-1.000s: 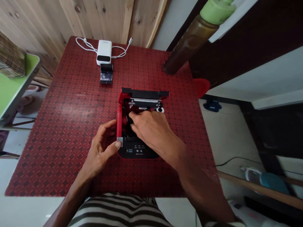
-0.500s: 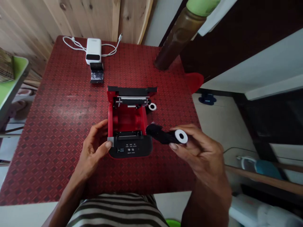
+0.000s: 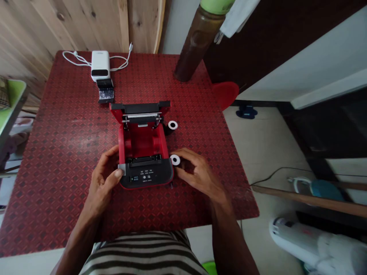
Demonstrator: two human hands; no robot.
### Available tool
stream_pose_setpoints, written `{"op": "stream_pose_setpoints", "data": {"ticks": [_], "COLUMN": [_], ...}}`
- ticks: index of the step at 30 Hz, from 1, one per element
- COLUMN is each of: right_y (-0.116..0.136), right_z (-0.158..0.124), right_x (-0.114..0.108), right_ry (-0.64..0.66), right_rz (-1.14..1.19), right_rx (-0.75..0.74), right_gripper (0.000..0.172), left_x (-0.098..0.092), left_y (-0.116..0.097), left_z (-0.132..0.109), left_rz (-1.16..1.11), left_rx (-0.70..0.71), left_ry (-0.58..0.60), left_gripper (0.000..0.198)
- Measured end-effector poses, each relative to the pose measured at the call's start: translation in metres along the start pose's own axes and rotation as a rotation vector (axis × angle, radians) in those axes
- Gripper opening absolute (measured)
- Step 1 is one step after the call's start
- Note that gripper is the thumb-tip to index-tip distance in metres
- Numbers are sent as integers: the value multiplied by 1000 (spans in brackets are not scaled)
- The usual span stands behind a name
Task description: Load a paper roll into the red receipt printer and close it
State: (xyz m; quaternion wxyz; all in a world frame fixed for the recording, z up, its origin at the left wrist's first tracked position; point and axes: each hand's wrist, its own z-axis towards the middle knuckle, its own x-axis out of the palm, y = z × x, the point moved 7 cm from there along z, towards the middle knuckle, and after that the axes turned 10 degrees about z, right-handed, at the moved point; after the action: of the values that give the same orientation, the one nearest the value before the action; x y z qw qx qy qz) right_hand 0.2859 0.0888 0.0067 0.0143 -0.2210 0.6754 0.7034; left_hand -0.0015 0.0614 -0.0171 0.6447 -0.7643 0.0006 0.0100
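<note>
Flanking one printer (image 3: 143,147): two hands (image 3: 100,177) (image 3: 197,173)

2 hands (image 3: 104,177) (image 3: 202,175), 1 printer (image 3: 147,173), 2 white-ended rolls (image 3: 169,127) (image 3: 172,162), 1 black strip (image 3: 106,93), 1 white box (image 3: 100,63), 1 bottle (image 3: 192,44).

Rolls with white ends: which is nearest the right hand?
The front roll, framed by the right hand; the back roll stands untouched, farther away.

Right fingers (image 3: 191,156) at white-ended roll (image 3: 172,160)
</note>
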Motion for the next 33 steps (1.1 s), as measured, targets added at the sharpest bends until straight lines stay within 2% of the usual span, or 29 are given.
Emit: {"op": "stream_pose_setpoints", "data": {"ticks": [3,6,10,12,15,18,20,23,26,29,33], "right_y": [2,1,-3,-6,-7,-7,-12,-23,-29,-30,-18], "right_z": [6,4,-10,-15,-12,10,32,64,84,87,65], "right_x": [13,16,6,-7,-32,-50,-48,-32,-18,-17,-38], "right_ry": [56,64,49,15,-111,-263,-305,-313,-348,-402,-486], "right_rz": [-52,-76,-76,-69,-83,-115,-129,-141,-161,-165,-133], "right_rx": [-35,-29,47,114,158,109,90,78,44,21,10], "right_gripper": [23,33,60,66,51,31,29,40,33,22,23], "left_x": [2,4,2,1,1,1,1,3,2,1,2], "left_y": [-1,-5,-8,-7,-5,-4,-4,-3,-2,0,-2], "left_z": [0,-1,-1,-1,0,0,0,0,-1,0,1], "left_rz": [-3,27,70,84,78,62,49,26,16,16,7], "left_rx": [-16,-19,-19,-20,-21,-20,-23,-39,-38,-27,-17], "left_ry": [5,5,-12,-14,-6,-1,6,22,30,26,32], "left_gripper": [62,62,62,64,65,64,64,64,64,63,63]}}
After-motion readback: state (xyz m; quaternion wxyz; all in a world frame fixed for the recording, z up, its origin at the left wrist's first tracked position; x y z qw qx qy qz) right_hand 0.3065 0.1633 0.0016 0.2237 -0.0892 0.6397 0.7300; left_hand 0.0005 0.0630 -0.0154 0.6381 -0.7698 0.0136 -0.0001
